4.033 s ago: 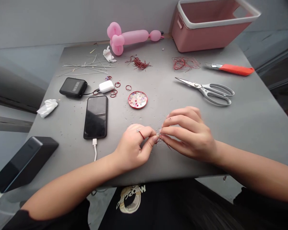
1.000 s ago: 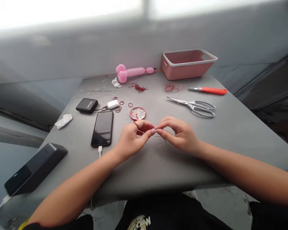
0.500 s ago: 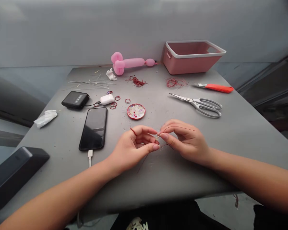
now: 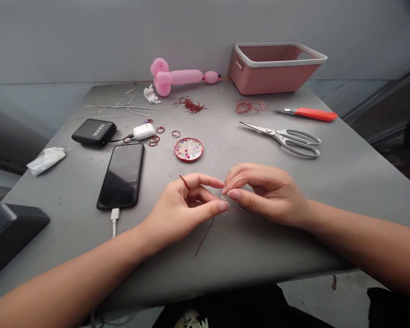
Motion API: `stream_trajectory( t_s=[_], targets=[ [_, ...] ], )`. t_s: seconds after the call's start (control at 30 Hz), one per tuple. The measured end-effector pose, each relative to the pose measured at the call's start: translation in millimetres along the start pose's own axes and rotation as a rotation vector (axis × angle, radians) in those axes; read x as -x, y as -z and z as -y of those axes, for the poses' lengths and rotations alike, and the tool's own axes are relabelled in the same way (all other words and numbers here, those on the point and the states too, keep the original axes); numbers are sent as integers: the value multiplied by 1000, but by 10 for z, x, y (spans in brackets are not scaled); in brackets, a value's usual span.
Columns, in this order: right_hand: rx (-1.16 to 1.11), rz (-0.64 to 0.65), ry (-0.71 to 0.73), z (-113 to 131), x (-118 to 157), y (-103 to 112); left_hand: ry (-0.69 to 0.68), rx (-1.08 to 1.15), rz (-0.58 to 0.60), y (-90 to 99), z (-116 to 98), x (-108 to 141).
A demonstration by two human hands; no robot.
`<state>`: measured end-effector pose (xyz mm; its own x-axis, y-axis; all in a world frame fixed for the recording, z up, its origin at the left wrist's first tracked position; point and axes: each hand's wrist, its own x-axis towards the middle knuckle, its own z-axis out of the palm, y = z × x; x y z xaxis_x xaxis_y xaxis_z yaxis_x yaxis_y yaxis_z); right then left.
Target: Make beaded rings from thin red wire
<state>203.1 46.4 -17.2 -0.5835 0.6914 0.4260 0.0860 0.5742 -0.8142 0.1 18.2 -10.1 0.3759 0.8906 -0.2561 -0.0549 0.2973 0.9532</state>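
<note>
Close together above the front half of the table, both hands work on one small beaded piece of dark red cord. My left hand (image 4: 187,205) is closed on it between thumb and fingers, and a red cord ring (image 4: 184,181) circles its index finger. A pale bead (image 4: 223,197) shows between the fingertips. My right hand (image 4: 263,193) pinches the red cord (image 4: 256,179), whose one end arcs back over that hand. Another cord end (image 4: 205,236) hangs below the left thumb. Fingertips hide the exact grip. Just beyond lies a round dish (image 4: 189,150) of beads.
Scissors (image 4: 283,138) and an orange-handled utility knife (image 4: 314,114) lie at right, before a pink basket (image 4: 276,77). At left are a phone (image 4: 121,176) on a cable, a power bank (image 4: 94,132) and a white earphone case (image 4: 144,131). Red cord bundles (image 4: 193,105) and a pink balloon (image 4: 186,77) lie behind.
The view has shifted slightly. My fingertips stay together at the bead, with the right fingers now closer to the left index fingertip. More of the hanging cord end shows below the left thumb.
</note>
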Motion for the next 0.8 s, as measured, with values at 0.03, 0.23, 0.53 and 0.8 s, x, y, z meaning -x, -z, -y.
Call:
stream_trajectory(
  t_s=[0.03,0.23,0.53,0.8],
  targets=[
    [-14,-6,-45,11,-3,0,-9,0,-6,-5,-4,3],
    [-91,-28,-239,32,-15,-6,-14,3,-31,-17,-3,11],
    [-88,33,-212,35,10,-13,7,-39,9,-15,-10,17],
    [-337,76,-634,115,-14,-18,-168,-171,25,-50,1,50]
  ],
)
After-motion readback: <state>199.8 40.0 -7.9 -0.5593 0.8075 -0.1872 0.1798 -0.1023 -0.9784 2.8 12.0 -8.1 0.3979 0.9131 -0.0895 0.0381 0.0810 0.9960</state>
